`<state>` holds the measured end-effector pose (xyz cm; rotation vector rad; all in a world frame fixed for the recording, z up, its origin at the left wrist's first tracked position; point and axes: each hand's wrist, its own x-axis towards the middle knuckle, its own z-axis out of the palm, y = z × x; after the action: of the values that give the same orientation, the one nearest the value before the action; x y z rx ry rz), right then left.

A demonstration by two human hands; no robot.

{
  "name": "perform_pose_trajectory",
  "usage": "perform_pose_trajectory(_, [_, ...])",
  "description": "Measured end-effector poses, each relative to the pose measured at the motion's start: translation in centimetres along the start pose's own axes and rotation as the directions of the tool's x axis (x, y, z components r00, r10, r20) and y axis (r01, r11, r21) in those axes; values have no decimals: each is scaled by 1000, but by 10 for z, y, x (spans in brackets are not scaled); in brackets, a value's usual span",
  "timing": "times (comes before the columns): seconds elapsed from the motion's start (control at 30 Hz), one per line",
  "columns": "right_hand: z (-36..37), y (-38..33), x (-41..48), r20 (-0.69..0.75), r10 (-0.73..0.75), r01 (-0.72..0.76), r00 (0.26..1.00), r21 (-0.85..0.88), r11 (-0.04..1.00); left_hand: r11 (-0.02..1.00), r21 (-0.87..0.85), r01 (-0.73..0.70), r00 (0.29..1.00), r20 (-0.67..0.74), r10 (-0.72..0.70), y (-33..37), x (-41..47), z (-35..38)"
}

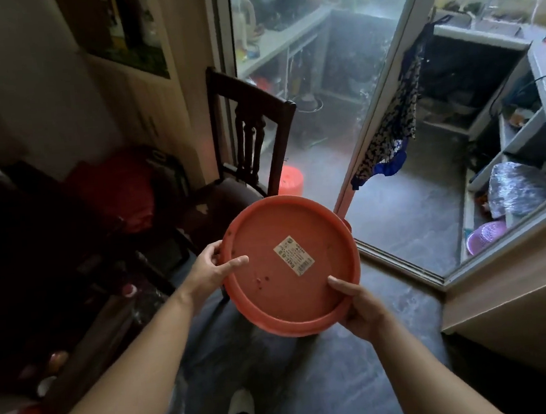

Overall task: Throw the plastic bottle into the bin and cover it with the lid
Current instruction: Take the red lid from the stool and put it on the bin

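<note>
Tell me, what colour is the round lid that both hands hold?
The lid is orange-red, with a pale rectangular sticker near its middle. The head view shows it.

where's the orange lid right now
In the head view's centre, the orange lid is held up by both hands, left hand and right hand, just before the dark wooden chair.

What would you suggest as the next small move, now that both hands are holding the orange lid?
Probably carry the lid forward and lower it onto the bin. The left hand and right hand grip opposite rim edges, its labelled side faces the camera, and only an orange edge, possibly the bin, shows behind it.
</note>
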<state>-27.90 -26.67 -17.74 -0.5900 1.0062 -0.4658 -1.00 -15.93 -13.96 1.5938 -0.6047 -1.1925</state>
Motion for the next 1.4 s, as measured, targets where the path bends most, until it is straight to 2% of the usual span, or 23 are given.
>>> perform_pose_trajectory(0.37, [54, 25, -10, 75, 149, -131, 986, -209, 969, 992, -121, -31, 972, -235, 2, -25, -84, -53])
perform_pose_trajectory(0.73, [183, 120, -16, 179, 339, -225, 923, -463, 857, 963, -261, -70, 842, -533, -84, -80, -198, -173])
perform_pose_trajectory(0.93, [242, 179, -31, 222, 445, -261, 868, -558, 788, 945, -321, -59, 798, -584, -149, -127, -262, -234])
perform_pose_trajectory(1.1, [272, 218, -34, 240, 482, -250, 843, -619, 745, 955, -284, -85, 750, -649, -126, -152, -301, -265])
perform_pose_trajectory(1.2, [284, 239, -30, 245, 496, -237, 833, -653, 720, 962, -259, -90, 751, -652, -105, -169, -316, -281])
perform_pose_trajectory(1.27, [291, 250, -26, 231, 519, -244, 823, -681, 690, 950, -303, -77, 751, -644, -145, -182, -320, -290])
perform_pose_trajectory(1.4, [302, 266, -7, 209, 562, -257, 801, -727, 637, 915, -400, -58, 698, -671, -249, -199, -318, -297])
